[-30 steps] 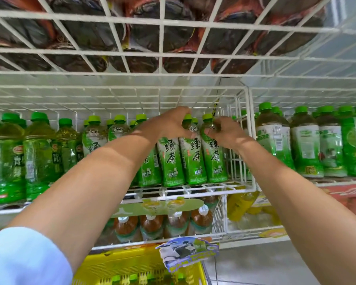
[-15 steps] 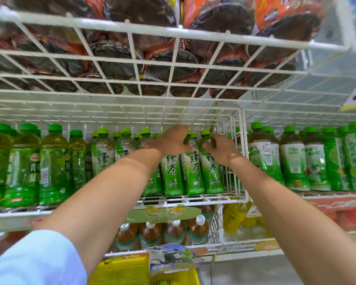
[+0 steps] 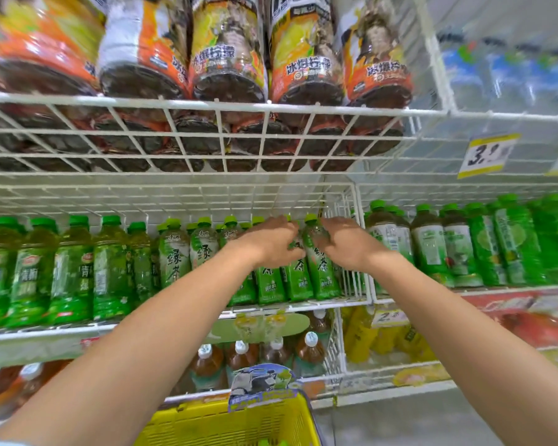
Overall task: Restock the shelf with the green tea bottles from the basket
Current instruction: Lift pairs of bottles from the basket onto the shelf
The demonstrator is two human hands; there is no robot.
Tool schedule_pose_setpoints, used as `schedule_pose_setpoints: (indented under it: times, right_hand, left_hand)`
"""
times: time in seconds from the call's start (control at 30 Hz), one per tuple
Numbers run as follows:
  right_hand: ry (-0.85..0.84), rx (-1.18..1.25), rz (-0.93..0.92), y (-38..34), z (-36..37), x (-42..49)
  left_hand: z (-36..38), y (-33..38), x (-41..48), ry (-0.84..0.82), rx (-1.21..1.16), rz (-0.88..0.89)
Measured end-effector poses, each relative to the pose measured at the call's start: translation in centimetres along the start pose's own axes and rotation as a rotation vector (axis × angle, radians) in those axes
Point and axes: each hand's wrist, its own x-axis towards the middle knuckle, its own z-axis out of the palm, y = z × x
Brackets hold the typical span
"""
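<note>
Green tea bottles [image 3: 322, 275] with green caps and green labels stand in a row on the white wire shelf [image 3: 306, 304]. My left hand [image 3: 268, 241] covers the shoulders of the bottles in the middle of the row, fingers curled on a green tea bottle [image 3: 298, 278]. My right hand [image 3: 345, 243] rests against the rightmost bottle by the wire divider, fingers curled on its neck. The yellow basket [image 3: 239, 423] sits at the bottom of the view, below my arms; its contents are mostly hidden.
Other green drink bottles [image 3: 65, 272] fill the shelf to the left, and more [image 3: 458, 249] stand right of the wire divider [image 3: 361, 246]. Orange-labelled bottles [image 3: 226, 62] load the upper shelf. Brown tea bottles [image 3: 242, 355] sit on the shelf below. A yellow price tag [image 3: 484, 156] hangs at right.
The view has tilted upward, so the upper shelf fills more of the frame. Both hands stay on the tops of the same green tea bottles, shifting only slightly.
</note>
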Motion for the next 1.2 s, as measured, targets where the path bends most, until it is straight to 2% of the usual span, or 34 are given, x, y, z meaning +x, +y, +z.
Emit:
schedule_pose_setpoints:
  times: [0.17,0.3,0.7,0.93,1.2]
  right_hand:
    - [0.047,-0.084,-0.017,-0.9,0.0,-4.4]
    - [0.128,-0.048,-0.059,-1.7,0.5,-8.2]
    - [0.211,-0.051,-0.212,-7.1,1.2,-17.9]
    - [0.201,-0.036,-0.39,-12.9,7.3,-17.6]
    - [0.013,0.06,-0.409,-17.4,18.1,-14.5]
  left_hand:
    - [-0.5,1.1,-3.7,0.099,0.136,0.034]
    - [0.1,1.6,-7.3,0.169,0.215,0.072]
    - [1.4,1.9,-19.8,0.236,0.193,0.1]
    - [4.1,-2.5,-24.6,0.236,0.175,0.018]
    - [12.2,-11.6,-28.1,0.09,0.143,-0.174]
